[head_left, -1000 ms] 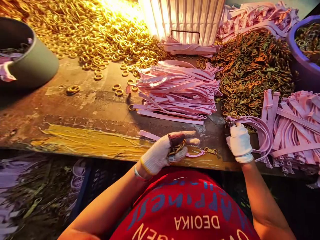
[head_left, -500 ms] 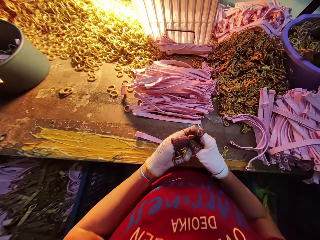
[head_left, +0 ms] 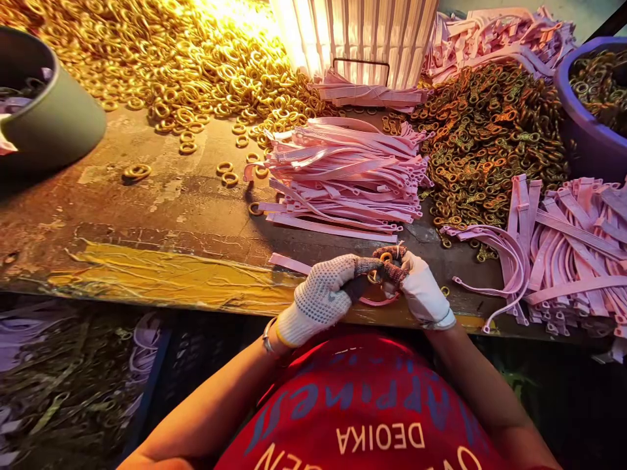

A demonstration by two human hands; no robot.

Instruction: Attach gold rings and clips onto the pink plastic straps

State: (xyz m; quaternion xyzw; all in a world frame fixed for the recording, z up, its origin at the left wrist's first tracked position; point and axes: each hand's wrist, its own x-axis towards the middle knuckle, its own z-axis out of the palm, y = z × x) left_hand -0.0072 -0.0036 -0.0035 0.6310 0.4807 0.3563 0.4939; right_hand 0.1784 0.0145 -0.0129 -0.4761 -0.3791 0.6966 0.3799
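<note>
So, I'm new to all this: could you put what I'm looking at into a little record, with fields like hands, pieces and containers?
Left hand: gloved, its fingers meeting the other hand's
Right hand: gloved, fingers bent
Between the fingertips: a gold ring; which fingers grip it is unclear
Just below: a curved pink strip
Beyond the hands: a bundle of pink straps
Far left: heaped gold rings
Right: a pile of darker metal links
Containers: grey-green bucket, left; purple tub, right
</note>
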